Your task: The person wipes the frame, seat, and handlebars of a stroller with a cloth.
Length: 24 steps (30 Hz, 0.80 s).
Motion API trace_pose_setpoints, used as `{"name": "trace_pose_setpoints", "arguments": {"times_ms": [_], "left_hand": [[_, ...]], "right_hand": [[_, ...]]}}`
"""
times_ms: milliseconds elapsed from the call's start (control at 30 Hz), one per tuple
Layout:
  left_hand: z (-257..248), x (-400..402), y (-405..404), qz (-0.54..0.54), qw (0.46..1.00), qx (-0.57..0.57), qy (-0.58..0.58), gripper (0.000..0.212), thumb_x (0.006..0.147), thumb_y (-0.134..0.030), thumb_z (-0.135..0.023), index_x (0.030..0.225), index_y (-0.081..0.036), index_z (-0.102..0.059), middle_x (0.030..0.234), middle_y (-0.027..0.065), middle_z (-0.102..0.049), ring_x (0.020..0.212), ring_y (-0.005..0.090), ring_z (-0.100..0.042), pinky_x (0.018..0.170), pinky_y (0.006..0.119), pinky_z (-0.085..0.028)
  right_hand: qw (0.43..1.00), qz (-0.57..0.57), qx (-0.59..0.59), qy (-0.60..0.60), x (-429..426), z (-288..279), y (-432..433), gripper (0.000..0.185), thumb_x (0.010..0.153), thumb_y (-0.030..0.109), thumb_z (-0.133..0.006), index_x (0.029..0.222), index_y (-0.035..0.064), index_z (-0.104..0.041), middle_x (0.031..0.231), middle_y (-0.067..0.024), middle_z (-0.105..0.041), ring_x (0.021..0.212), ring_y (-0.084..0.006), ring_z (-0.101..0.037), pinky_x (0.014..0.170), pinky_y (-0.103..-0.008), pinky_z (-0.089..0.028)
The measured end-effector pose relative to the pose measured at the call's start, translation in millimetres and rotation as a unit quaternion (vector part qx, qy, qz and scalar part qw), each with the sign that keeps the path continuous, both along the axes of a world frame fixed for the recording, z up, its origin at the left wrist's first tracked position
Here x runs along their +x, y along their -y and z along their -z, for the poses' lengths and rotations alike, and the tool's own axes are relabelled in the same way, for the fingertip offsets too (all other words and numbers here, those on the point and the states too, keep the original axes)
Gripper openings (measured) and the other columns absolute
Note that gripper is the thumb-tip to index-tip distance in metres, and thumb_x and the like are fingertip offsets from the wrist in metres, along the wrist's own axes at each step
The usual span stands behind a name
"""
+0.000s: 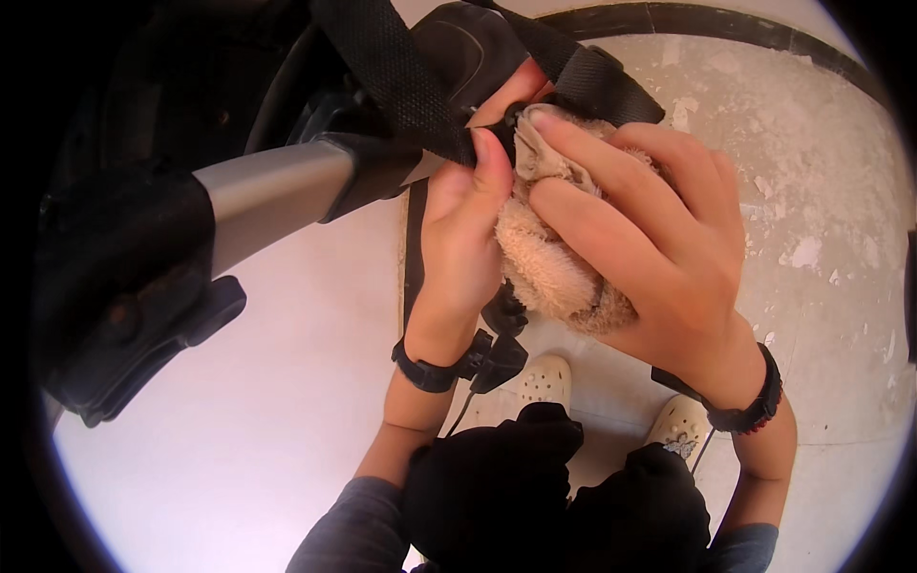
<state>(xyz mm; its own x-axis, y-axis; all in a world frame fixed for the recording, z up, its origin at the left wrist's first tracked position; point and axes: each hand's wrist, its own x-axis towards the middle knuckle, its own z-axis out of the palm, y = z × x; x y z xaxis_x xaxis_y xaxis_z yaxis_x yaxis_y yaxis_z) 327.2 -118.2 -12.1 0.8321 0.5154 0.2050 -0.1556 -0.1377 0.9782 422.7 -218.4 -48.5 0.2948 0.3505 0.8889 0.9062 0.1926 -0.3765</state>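
My right hand is closed around a bunched beige fluffy cloth, pressed near a small black part at the strap. My left hand grips around black webbing, its thumb on the front and other fingers partly hidden behind it. The strap is by a black and silver metal frame, which looks like part of a stroller or similar wheeled thing. Another length of black webbing with a loop runs above the cloth. Both wrists wear black bands; a small black device hangs at the left one.
A black plastic joint with a lever stands at the left end of the metal frame. Below are my feet in cream perforated clogs. The tiled floor has pale, flaky marks, and a dark skirting runs along the wall.
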Motion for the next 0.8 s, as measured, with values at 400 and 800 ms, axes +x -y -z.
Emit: {"name": "trace_pose_setpoints", "arguments": {"times_ms": [400, 800], "left_hand": [[6.0, 7.2, 4.7, -0.032, 0.99, -0.133, 0.028, 0.044, 0.102, -0.028, -0.028, 0.133, 0.002, -0.039, 0.122, 0.0149, -0.053, 0.107, 0.0226, -0.057, 0.094, 0.035, -0.046], [3.0, 0.1, 8.8, -0.085, 0.994, -0.064, -0.01, 0.027, 0.096, -0.017, -0.048, 0.118, -0.001, -0.05, 0.115, 0.0087, -0.057, 0.102, 0.01, -0.053, 0.091, 0.024, -0.04]], "right_hand": [[0.996, -0.023, -0.091, 0.008, -8.9, 22.7, 16.1, 0.025, 0.062, 0.019, -0.067, 0.086, 0.0135, -0.061, 0.11, -0.0043, -0.063, 0.084, -0.0216, -0.056, 0.066, -0.0297, -0.039], [1.0, -0.008, -0.022, -0.005, -2.9, 7.7, 19.0, 0.033, 0.059, 0.017, -0.077, 0.088, 0.0075, -0.063, 0.11, -0.0106, -0.064, 0.084, -0.0274, -0.056, 0.073, -0.0329, -0.045]]}}
